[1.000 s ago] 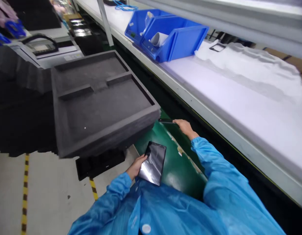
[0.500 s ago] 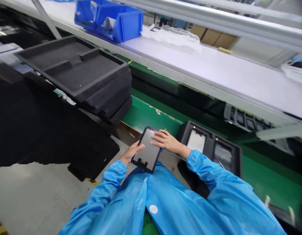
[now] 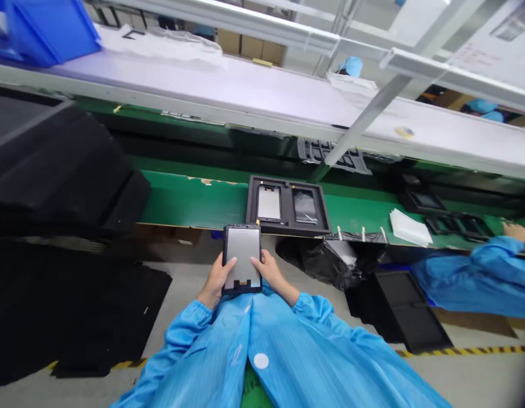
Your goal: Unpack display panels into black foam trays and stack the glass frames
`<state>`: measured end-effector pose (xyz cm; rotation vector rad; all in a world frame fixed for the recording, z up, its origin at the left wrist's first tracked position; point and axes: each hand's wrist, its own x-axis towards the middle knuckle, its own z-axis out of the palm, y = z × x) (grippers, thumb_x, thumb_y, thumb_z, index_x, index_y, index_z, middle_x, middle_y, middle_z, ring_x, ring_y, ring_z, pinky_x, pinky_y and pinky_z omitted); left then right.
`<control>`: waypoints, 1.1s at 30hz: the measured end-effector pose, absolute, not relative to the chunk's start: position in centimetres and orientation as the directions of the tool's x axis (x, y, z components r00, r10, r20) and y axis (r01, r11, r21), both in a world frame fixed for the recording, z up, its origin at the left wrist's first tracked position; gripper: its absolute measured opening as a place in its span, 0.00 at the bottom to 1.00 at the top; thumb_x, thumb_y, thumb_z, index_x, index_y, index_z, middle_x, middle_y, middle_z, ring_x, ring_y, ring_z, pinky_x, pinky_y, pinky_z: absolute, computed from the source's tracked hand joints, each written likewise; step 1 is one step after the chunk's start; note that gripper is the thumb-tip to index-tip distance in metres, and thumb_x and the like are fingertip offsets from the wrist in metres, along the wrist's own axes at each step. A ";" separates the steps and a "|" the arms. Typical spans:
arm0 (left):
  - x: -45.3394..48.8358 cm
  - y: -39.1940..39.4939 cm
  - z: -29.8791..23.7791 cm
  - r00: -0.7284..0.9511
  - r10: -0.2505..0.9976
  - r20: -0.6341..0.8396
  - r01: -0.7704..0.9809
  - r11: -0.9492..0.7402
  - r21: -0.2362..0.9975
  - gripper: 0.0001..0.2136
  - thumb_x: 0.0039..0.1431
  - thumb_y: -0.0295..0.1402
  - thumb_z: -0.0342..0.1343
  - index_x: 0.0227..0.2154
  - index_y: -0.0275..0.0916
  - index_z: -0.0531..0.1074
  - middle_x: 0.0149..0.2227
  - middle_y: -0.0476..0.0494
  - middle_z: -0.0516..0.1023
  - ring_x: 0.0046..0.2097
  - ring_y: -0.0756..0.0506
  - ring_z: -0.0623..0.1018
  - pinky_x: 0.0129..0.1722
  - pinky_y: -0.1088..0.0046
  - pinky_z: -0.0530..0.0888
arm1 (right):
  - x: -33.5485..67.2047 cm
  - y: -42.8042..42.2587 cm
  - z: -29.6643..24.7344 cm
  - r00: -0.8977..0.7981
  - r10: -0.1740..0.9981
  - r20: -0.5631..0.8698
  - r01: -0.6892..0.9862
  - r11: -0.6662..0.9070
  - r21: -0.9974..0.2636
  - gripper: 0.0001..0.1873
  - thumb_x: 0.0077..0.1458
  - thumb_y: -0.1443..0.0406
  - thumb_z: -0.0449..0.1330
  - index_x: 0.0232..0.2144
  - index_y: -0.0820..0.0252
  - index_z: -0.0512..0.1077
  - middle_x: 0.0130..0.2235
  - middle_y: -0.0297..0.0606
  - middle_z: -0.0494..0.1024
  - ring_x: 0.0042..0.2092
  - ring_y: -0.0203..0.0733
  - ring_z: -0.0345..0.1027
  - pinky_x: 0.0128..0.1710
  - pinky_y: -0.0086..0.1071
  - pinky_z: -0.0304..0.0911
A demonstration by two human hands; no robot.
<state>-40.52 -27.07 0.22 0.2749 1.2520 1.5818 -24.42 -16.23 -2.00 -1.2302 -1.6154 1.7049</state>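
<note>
A dark-framed tablet panel with a grey face is held upright in front of my chest. My left hand grips its left edge, thumb on the face. My right hand grips the right edge the same way. Just beyond the panel, a black tray sits on the green conveyor belt with two similar panels lying in its pockets.
Black foam trays are stacked at the left, foam sheets on the floor. A black bag and floor tray lie right. Another person's sleeve reaches the belt at far right. White shelf runs above.
The view swung right along the belt. My right hand moved from the belt to the panel, and both hands now hold it by its edges, turned upright.
</note>
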 end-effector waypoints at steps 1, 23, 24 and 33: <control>-39.6 -26.3 0.3 -0.418 0.820 -0.390 -0.560 0.105 0.822 0.32 0.46 0.44 0.72 0.54 0.38 0.74 0.51 0.36 0.82 0.50 0.37 0.81 0.52 0.60 0.77 | -23.6 -15.9 -2.0 -0.459 0.847 -0.268 0.211 -0.189 -0.959 0.19 0.47 0.56 0.71 0.40 0.56 0.75 0.33 0.34 0.81 0.37 0.46 0.76 0.38 0.37 0.73; -28.5 -9.3 0.3 -0.682 0.543 -0.490 -0.566 0.033 0.824 0.35 0.40 0.48 0.73 0.51 0.38 0.74 0.36 0.44 0.85 0.41 0.40 0.84 0.45 0.63 0.80 | -1.6 11.4 -4.1 -0.197 0.963 -0.182 0.173 -0.149 -0.974 0.23 0.47 0.51 0.62 0.42 0.57 0.72 0.44 0.41 0.80 0.48 0.49 0.72 0.53 0.44 0.66; -28.1 -9.1 0.5 -0.690 0.533 -0.490 -0.559 0.038 0.829 0.34 0.41 0.48 0.73 0.51 0.38 0.74 0.37 0.44 0.85 0.42 0.39 0.84 0.46 0.62 0.80 | -1.2 12.3 -4.4 -0.206 0.962 -0.179 0.187 -0.140 -0.972 0.23 0.48 0.51 0.62 0.42 0.57 0.72 0.44 0.41 0.80 0.48 0.49 0.72 0.54 0.45 0.66; -28.3 -8.7 1.5 -0.744 0.464 -0.480 -0.524 0.040 0.851 0.30 0.43 0.47 0.72 0.48 0.39 0.76 0.38 0.44 0.85 0.45 0.39 0.84 0.49 0.61 0.80 | -2.1 17.1 -5.7 -0.232 0.953 -0.194 0.276 -0.127 -0.953 0.24 0.46 0.51 0.61 0.42 0.58 0.70 0.42 0.42 0.79 0.45 0.48 0.72 0.52 0.44 0.66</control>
